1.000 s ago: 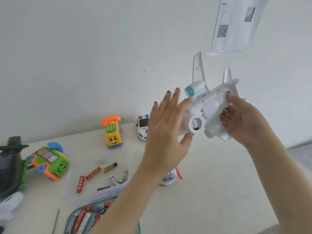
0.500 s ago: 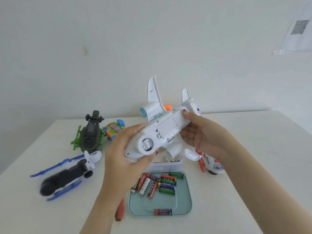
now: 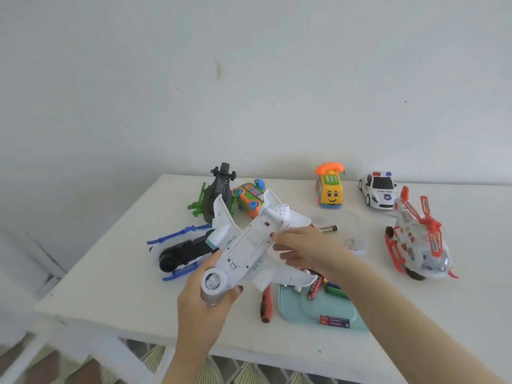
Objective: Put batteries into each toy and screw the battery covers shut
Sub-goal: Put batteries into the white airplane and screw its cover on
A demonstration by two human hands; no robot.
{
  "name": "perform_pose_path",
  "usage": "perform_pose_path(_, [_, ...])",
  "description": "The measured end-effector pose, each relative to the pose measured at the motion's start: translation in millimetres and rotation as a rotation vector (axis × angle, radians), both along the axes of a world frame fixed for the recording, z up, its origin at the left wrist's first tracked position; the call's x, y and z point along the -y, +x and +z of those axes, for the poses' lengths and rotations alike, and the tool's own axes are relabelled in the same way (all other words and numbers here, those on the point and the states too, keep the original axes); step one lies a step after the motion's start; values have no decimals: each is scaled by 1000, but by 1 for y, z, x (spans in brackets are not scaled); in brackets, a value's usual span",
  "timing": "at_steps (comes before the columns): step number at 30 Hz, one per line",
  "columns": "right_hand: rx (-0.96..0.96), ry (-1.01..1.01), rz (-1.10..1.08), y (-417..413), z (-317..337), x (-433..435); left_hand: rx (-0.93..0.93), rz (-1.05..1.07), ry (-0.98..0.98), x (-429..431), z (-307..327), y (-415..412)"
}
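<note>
White toy plane (image 3: 249,245) held belly-up in two hands, just above the worktop (image 3: 110,273).

Its long axis runs on a slant, with the round nose low and near at the left and the tail farther off at the right. The left hand (image 3: 203,306) cups the nose, fingers (image 3: 234,293) curled round it. The right hand (image 3: 304,250) grips the body mid-length, fingers (image 3: 279,236) bent against the belly. Across the worktop sit one black helicopter (image 3: 182,253) with blue blades, one dark green helicopter (image 3: 219,189), one green-orange bus (image 3: 249,198), one red-handled screwdriver (image 3: 266,303) and one teal tray (image 3: 304,314). The tray's batteries (image 3: 314,291) are partly hidden and cannot be counted. Further right come one loose battery (image 3: 328,228), one yellow phone car (image 3: 329,192), one police car (image 3: 378,192) and one red-and-white helicopter (image 3: 415,242). That makes seven toys, three of them helicopters.
</note>
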State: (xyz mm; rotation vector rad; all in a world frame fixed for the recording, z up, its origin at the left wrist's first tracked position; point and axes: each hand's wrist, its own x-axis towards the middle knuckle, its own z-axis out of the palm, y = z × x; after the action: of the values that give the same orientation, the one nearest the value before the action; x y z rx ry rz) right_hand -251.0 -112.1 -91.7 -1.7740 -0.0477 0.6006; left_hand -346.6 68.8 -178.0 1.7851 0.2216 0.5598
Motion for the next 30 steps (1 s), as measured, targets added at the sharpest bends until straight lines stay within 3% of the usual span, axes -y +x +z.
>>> perform_pose_path(3, [322, -389, 39, -9, -11, -7, -16, 17, -50, -11, -9, -7])
perform_pose_path(6, [688, -475, -104, -31, -17, -16, -45, 25, -68, -21, -14, -10])
perform_pose_path(8, [820, -518, -100, -46, -20, -20, -72, 23, -45, -25, -18, -10])
perform_pose_path(13, [722, -814, 179, -76, -37, -39, -79, 16, -30, -33, -34, -9])
perform_pose_path(17, [695, -957, 201, -79, -54, -55, -81, 0, -10, -35, -36, -4])
perform_pose_path(30, [538, -998, 180, -91, -36, -60, -45, -51, 154, -48, -37, 1])
